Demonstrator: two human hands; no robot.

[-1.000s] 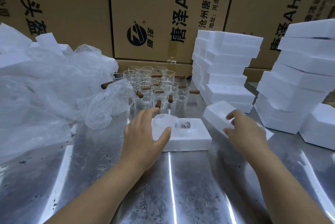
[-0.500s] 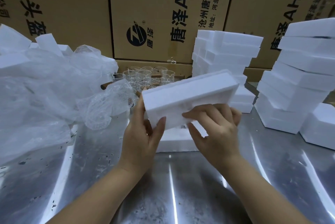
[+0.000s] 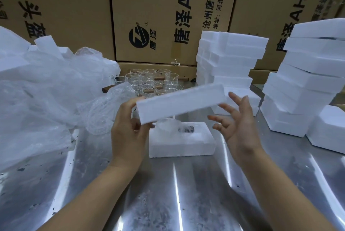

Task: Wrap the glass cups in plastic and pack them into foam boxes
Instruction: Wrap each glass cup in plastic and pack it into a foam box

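A white foam box half (image 3: 182,143) lies on the steel table with a plastic-wrapped glass cup (image 3: 172,125) in its hollow. Above it my left hand (image 3: 128,131) grips the left end of a second foam half (image 3: 182,102), held level and slightly tilted. My right hand (image 3: 237,124) is spread with straight fingers just under and behind the right end of that piece; contact is unclear. Several bare glass cups (image 3: 155,82) with brown handles stand at the back.
A heap of clear plastic bags (image 3: 46,96) covers the left side. Foam box stacks (image 3: 229,62) stand at the back centre and another stack (image 3: 308,77) at the right. Cardboard cartons (image 3: 168,16) wall off the back. Bare steel table (image 3: 177,193) lies in front.
My right hand picked the foam half off the table on the right and brought it over the packed box. My left hand took its left end, and my right hand's fingers opened.
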